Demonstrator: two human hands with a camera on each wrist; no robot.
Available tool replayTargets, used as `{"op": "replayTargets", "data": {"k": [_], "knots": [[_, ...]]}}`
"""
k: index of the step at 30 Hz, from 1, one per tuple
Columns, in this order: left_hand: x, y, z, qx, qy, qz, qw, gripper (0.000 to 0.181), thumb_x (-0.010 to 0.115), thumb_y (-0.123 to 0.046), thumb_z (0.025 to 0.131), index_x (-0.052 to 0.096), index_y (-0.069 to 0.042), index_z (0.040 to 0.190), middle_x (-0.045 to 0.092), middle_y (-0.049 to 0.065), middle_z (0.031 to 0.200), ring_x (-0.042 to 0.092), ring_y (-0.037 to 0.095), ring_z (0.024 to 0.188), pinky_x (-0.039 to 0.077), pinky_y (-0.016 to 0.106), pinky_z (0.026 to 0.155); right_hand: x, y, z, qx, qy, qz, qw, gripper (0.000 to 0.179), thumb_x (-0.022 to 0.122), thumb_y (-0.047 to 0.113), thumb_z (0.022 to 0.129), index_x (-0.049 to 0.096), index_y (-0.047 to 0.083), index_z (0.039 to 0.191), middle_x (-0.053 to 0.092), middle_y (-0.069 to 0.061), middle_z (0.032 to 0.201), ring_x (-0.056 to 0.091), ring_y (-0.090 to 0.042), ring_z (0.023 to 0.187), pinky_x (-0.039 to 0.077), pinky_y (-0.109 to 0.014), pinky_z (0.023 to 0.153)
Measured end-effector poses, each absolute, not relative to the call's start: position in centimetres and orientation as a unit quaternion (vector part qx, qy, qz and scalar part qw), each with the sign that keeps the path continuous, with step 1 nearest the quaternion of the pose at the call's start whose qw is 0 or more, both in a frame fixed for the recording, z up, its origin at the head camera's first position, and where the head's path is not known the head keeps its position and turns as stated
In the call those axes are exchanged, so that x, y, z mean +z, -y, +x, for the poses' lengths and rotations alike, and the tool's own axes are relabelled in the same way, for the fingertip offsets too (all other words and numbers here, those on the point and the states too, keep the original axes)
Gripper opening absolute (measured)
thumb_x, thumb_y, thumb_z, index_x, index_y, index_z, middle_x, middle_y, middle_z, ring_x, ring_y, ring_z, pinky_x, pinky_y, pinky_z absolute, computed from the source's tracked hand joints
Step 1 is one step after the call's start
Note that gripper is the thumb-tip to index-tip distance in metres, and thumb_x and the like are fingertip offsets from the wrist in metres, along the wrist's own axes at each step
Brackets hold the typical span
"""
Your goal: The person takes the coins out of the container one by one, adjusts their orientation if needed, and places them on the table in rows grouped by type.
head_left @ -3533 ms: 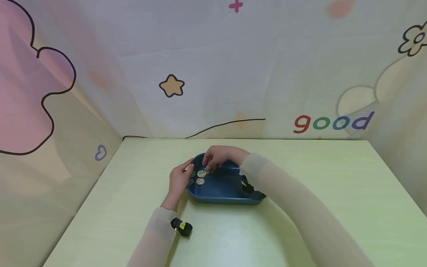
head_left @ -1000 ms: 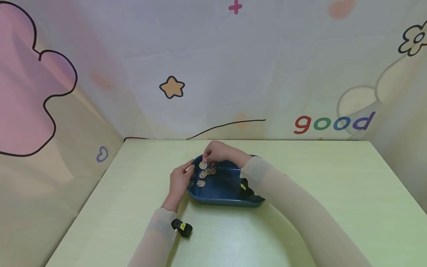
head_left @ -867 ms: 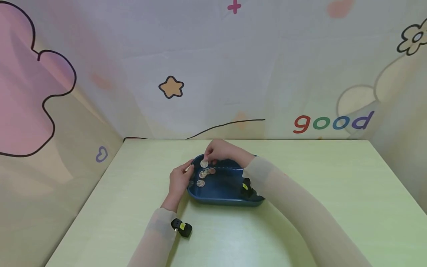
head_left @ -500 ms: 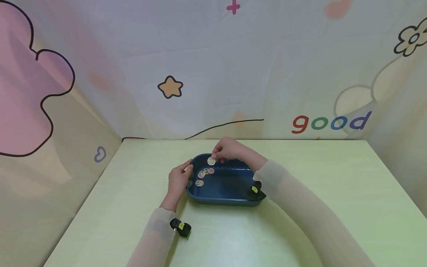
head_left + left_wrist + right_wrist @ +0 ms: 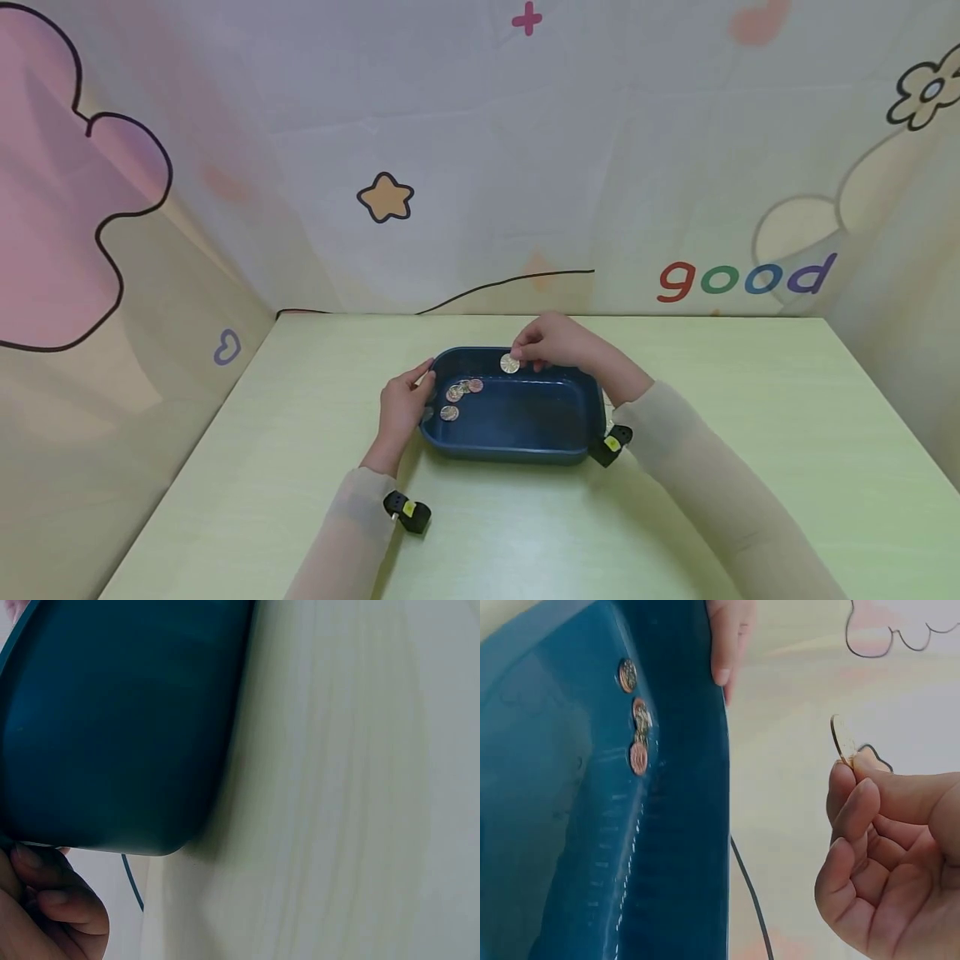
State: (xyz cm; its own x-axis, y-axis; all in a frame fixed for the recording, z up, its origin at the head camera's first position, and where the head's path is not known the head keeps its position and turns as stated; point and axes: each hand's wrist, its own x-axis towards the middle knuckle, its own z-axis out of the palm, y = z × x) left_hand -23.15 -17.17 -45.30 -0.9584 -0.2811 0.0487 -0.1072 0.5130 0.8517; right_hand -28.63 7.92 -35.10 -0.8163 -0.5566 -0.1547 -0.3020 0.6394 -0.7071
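A dark blue tray (image 5: 525,457) with rounded corners sits on the table, tilted toward the viewer in the head view. My left hand (image 5: 402,408) grips its left rim, thumb on the inside. Between thumb and fingertips my right hand (image 5: 558,343) pinches a gold-coloured coin (image 5: 510,363) over the tray's far wall; the right wrist view shows this coin edge-on, above the rim. Inside the tray, a small row of overlapping coins (image 5: 455,392) ends at a copper-coloured coin (image 5: 476,385). A separate coin (image 5: 449,412) lies nearer the front left.
The pale green table (image 5: 300,467) extends around the tray. Behind it rises a printed cloth backdrop (image 5: 480,167) with a star and the word "good". Small black cameras are strapped at both wrists, the right one (image 5: 611,445) overlapping the tray's right corner.
My right hand has lifted the coin from the tray's left end and carried it rightward along the far wall. The left hand has kept its hold on the rim.
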Motion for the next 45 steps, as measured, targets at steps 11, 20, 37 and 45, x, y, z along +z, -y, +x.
{"op": "replayTargets", "data": {"k": [11,20,37,45], "knots": [[-45.3,17.2,-23.2,-0.478,0.867,0.109,0.09,0.035,0.062,-0.021,0.101,0.068,-0.011,0.135,0.047,-0.001,0.064,0.036,0.011,0.057,0.031,0.023,0.055,-36.2,-11.3,-27.6,-0.371,-0.883,-0.228,0.176,0.021,0.063,0.012,0.1,0.075,-0.005,0.103,0.07,-0.011,0.082,0.06,-0.014,0.068,0.055,-0.029,0.07],[-45.5,17.2,-23.1,-0.481,0.865,0.109,0.09,0.036,0.062,-0.021,0.101,0.068,-0.011,0.135,0.038,-0.006,0.056,0.038,0.01,0.054,0.032,0.022,0.053,-37.1,-13.4,-27.1,-0.365,-0.889,-0.219,0.168,0.022,0.061,0.013,0.101,0.074,-0.004,0.104,0.071,-0.013,0.087,0.061,-0.012,0.07,0.057,-0.032,0.074],[-45.5,17.1,-23.2,-0.485,0.863,0.111,0.087,0.036,0.062,-0.021,0.101,0.067,-0.011,0.135,0.037,-0.006,0.056,0.039,0.01,0.055,0.032,0.022,0.053,-38.4,-17.0,-25.3,-0.393,-0.887,-0.175,0.167,0.02,0.061,0.013,0.102,0.07,-0.005,0.103,0.066,-0.01,0.082,0.059,-0.019,0.072,0.054,-0.032,0.07],[-45.3,17.1,-23.1,-0.49,0.86,0.112,0.088,0.036,0.062,-0.021,0.101,0.068,-0.011,0.135,0.038,-0.007,0.056,0.039,0.009,0.054,0.032,0.021,0.053,-38.8,-18.7,-24.4,-0.398,-0.889,-0.164,0.159,0.021,0.061,0.012,0.101,0.07,-0.007,0.106,0.067,-0.015,0.087,0.059,-0.02,0.072,0.051,-0.029,0.068]]}}
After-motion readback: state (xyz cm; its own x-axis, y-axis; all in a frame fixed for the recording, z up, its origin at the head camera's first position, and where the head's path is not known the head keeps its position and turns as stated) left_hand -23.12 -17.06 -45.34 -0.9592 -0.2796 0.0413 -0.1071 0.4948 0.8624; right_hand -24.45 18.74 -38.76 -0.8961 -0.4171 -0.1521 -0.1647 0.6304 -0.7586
